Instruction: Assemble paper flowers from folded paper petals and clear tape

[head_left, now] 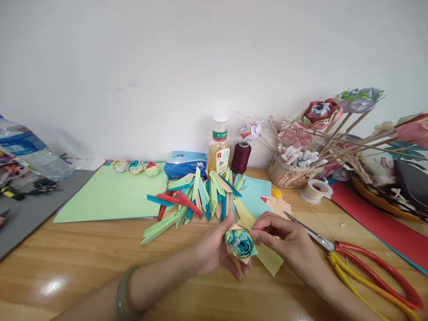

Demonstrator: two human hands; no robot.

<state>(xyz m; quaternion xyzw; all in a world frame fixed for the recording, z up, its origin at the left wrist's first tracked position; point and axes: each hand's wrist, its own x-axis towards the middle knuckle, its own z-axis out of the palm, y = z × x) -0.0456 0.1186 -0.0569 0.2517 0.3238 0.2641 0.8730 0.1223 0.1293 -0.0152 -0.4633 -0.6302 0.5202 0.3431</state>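
Note:
A folded paper flower [240,243], blue at its heart with pale green and peach outer petals, is held above the table. My left hand [217,249] cups it from the left and beneath, thumb against its upper rim. On the other side, my right hand [284,234] pinches the flower's right edge between thumb and forefinger. Under my hands lies a yellow paper strip [269,258]. Just beyond is a heap of folded paper strips [197,196] in green, blue, red and peach.
Scissors [329,245] with red and yellow handles lie at right, beside a thread spool [316,191]. Green paper sheets [110,196] carry three small paper flowers [135,166]. A juice bottle [219,147], tissue pack [186,165], maroon thread cone [241,158] and basket [290,174] line the wall.

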